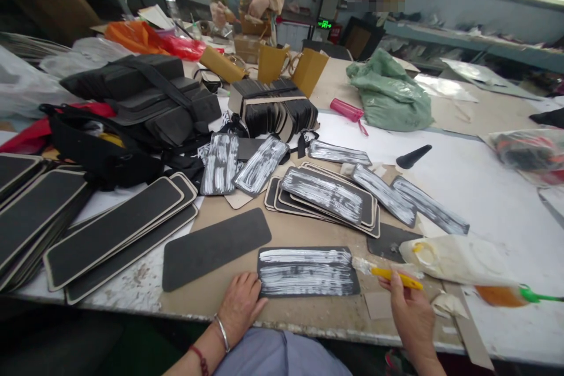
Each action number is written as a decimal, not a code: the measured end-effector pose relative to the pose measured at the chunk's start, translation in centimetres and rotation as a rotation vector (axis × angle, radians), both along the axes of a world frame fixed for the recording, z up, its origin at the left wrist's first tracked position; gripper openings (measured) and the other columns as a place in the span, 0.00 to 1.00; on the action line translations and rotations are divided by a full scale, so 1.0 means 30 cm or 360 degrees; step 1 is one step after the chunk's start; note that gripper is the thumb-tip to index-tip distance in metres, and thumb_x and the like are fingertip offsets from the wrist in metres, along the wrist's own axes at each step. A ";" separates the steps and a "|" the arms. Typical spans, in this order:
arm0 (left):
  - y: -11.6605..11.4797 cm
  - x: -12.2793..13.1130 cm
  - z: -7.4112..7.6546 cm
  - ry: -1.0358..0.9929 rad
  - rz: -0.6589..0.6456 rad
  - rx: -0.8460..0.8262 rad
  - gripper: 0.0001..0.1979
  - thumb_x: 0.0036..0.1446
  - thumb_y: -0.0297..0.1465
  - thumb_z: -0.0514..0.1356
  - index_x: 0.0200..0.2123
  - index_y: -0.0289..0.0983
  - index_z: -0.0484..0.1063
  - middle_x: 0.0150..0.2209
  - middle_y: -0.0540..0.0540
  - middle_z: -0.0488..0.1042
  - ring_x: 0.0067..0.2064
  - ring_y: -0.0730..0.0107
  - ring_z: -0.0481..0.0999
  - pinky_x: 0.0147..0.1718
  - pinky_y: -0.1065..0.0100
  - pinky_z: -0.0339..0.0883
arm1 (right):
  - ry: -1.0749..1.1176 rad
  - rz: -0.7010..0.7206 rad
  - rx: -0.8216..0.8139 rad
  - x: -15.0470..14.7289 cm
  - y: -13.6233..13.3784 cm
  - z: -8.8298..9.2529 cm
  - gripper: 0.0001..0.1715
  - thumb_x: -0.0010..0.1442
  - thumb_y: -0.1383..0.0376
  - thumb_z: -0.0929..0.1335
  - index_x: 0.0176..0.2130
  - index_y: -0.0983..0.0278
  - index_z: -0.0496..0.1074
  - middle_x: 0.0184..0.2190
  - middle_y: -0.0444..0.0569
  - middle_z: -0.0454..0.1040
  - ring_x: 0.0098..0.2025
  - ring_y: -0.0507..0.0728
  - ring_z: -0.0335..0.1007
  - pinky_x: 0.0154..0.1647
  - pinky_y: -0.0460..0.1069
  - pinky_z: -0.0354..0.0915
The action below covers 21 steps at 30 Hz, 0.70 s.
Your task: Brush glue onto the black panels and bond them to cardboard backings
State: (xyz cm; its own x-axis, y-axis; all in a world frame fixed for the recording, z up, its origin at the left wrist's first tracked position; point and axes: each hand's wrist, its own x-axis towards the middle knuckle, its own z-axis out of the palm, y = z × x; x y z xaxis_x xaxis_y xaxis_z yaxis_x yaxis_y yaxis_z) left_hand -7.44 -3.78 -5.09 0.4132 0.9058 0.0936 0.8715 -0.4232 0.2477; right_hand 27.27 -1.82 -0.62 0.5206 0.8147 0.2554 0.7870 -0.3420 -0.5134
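A white-streaked black panel (308, 273) is lying on brown board (286, 232), its left edge being touched by the left hand (240, 298), whose loosely extended fingers are gripping nothing. At its right edge, a yellow brush (396, 277) is being pinched between the closed fingers of the right hand (409, 311). A plain panel (215, 249) is lying leftward.

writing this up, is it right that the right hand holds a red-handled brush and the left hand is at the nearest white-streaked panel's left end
The colour is wrong: the head view shows the right hand holding a yellow-handled brush, not red. The rest is right.
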 end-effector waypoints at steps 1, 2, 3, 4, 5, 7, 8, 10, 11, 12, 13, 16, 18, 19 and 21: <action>-0.001 0.001 -0.003 -0.0005 -0.0002 0.0016 0.09 0.50 0.31 0.61 0.34 0.33 0.69 0.36 0.42 0.71 0.39 0.60 0.68 0.40 0.58 0.66 | 0.0019 0.0010 -0.0008 0.010 -0.015 0.002 0.41 0.51 0.36 0.54 0.36 0.67 0.69 0.26 0.56 0.75 0.31 0.64 0.73 0.32 0.54 0.65; -0.002 0.001 -0.007 -0.0009 -0.0004 0.0035 0.08 0.51 0.31 0.60 0.35 0.33 0.69 0.36 0.42 0.71 0.39 0.60 0.68 0.40 0.58 0.66 | 0.0048 0.0033 -0.0013 0.017 -0.030 0.002 0.39 0.51 0.36 0.55 0.36 0.67 0.69 0.25 0.55 0.75 0.31 0.63 0.73 0.32 0.54 0.65; -0.004 0.002 -0.011 -0.0014 -0.0002 0.0056 0.08 0.52 0.32 0.59 0.35 0.33 0.69 0.36 0.42 0.71 0.39 0.60 0.68 0.40 0.58 0.66 | 0.0076 0.0070 -0.0012 0.022 -0.044 0.002 0.38 0.51 0.37 0.56 0.37 0.66 0.68 0.24 0.54 0.75 0.30 0.63 0.73 0.32 0.53 0.65; -0.005 0.002 -0.015 -0.0021 0.0002 0.0077 0.08 0.53 0.32 0.58 0.35 0.33 0.69 0.36 0.42 0.71 0.39 0.60 0.68 0.39 0.58 0.67 | 0.0094 0.0120 -0.0011 0.026 -0.058 0.000 0.37 0.51 0.38 0.57 0.36 0.66 0.68 0.24 0.53 0.75 0.30 0.62 0.73 0.32 0.53 0.66; -0.006 0.001 -0.020 -0.0031 0.0006 0.0094 0.08 0.54 0.32 0.57 0.35 0.33 0.69 0.36 0.42 0.71 0.39 0.60 0.68 0.39 0.58 0.67 | 0.0096 0.0168 -0.0012 0.031 -0.071 -0.003 0.36 0.52 0.38 0.57 0.36 0.66 0.68 0.24 0.53 0.75 0.29 0.62 0.73 0.32 0.53 0.66; -0.007 0.000 -0.028 -0.0065 0.0013 0.0117 0.08 0.55 0.33 0.56 0.35 0.34 0.69 0.36 0.42 0.71 0.39 0.60 0.68 0.39 0.58 0.67 | 0.0063 0.0240 -0.0028 0.043 -0.095 -0.004 0.35 0.51 0.37 0.57 0.35 0.65 0.67 0.26 0.53 0.75 0.29 0.62 0.73 0.31 0.53 0.67; -0.007 -0.001 -0.031 -0.0085 0.0014 0.0119 0.08 0.55 0.33 0.55 0.35 0.34 0.69 0.36 0.42 0.71 0.39 0.60 0.68 0.39 0.58 0.67 | 0.0037 0.0257 -0.0043 0.050 -0.105 -0.001 0.36 0.50 0.37 0.57 0.34 0.65 0.67 0.27 0.54 0.76 0.28 0.62 0.73 0.30 0.54 0.67; -0.008 -0.001 -0.033 -0.0113 0.0023 0.0099 0.08 0.56 0.33 0.55 0.35 0.35 0.69 0.36 0.42 0.71 0.39 0.61 0.68 0.39 0.57 0.66 | 0.0000 0.0255 -0.0086 0.059 -0.119 0.014 0.38 0.48 0.35 0.56 0.33 0.64 0.67 0.28 0.55 0.76 0.27 0.62 0.73 0.28 0.54 0.67; -0.007 -0.001 -0.031 -0.0115 0.0031 0.0077 0.08 0.56 0.33 0.55 0.35 0.35 0.69 0.36 0.42 0.70 0.39 0.61 0.68 0.40 0.57 0.66 | 0.0001 0.0240 -0.0102 0.055 -0.122 0.025 0.39 0.47 0.34 0.57 0.34 0.64 0.68 0.28 0.55 0.76 0.27 0.63 0.73 0.27 0.54 0.67; -0.007 0.000 -0.028 -0.0109 0.0038 0.0051 0.08 0.56 0.33 0.55 0.35 0.35 0.69 0.35 0.43 0.70 0.39 0.61 0.68 0.40 0.57 0.66 | 0.0020 0.0227 -0.0109 0.043 -0.120 0.037 0.40 0.46 0.33 0.57 0.34 0.64 0.68 0.27 0.55 0.75 0.27 0.63 0.73 0.27 0.55 0.67; -0.007 0.002 -0.023 -0.0097 0.0044 0.0021 0.07 0.56 0.33 0.55 0.35 0.35 0.69 0.35 0.43 0.70 0.39 0.61 0.68 0.40 0.57 0.66 | 0.0073 0.0216 -0.0106 0.020 -0.113 0.049 0.40 0.46 0.33 0.58 0.34 0.64 0.68 0.26 0.55 0.75 0.28 0.64 0.73 0.29 0.55 0.68; -0.006 0.006 -0.007 -0.0057 0.0054 -0.0051 0.08 0.53 0.33 0.58 0.34 0.34 0.68 0.35 0.43 0.70 0.39 0.61 0.67 0.40 0.58 0.65 | 0.0456 0.0212 -0.0104 -0.105 -0.072 0.067 0.35 0.47 0.37 0.61 0.37 0.64 0.68 0.25 0.53 0.75 0.31 0.63 0.74 0.35 0.56 0.69; -0.005 0.008 -0.001 -0.0049 0.0058 -0.0082 0.09 0.51 0.33 0.60 0.35 0.33 0.68 0.35 0.43 0.70 0.39 0.60 0.67 0.41 0.58 0.65 | 0.0783 0.0267 -0.0104 -0.220 -0.036 0.062 0.32 0.48 0.40 0.63 0.37 0.64 0.67 0.25 0.52 0.75 0.29 0.62 0.74 0.36 0.56 0.69; -0.004 0.009 -0.001 -0.0057 0.0064 -0.0091 0.09 0.51 0.33 0.60 0.35 0.33 0.68 0.35 0.43 0.70 0.39 0.60 0.67 0.41 0.58 0.65 | 0.0923 0.0310 -0.0099 -0.279 -0.018 0.055 0.30 0.49 0.42 0.64 0.37 0.64 0.66 0.26 0.52 0.75 0.28 0.61 0.73 0.36 0.56 0.69; -0.003 0.008 -0.002 -0.0090 0.0076 -0.0103 0.09 0.52 0.34 0.60 0.34 0.34 0.68 0.35 0.43 0.69 0.39 0.61 0.66 0.40 0.58 0.65 | 0.1120 0.0422 -0.0072 -0.390 0.015 0.036 0.26 0.50 0.45 0.65 0.37 0.64 0.66 0.28 0.51 0.75 0.27 0.59 0.73 0.36 0.56 0.70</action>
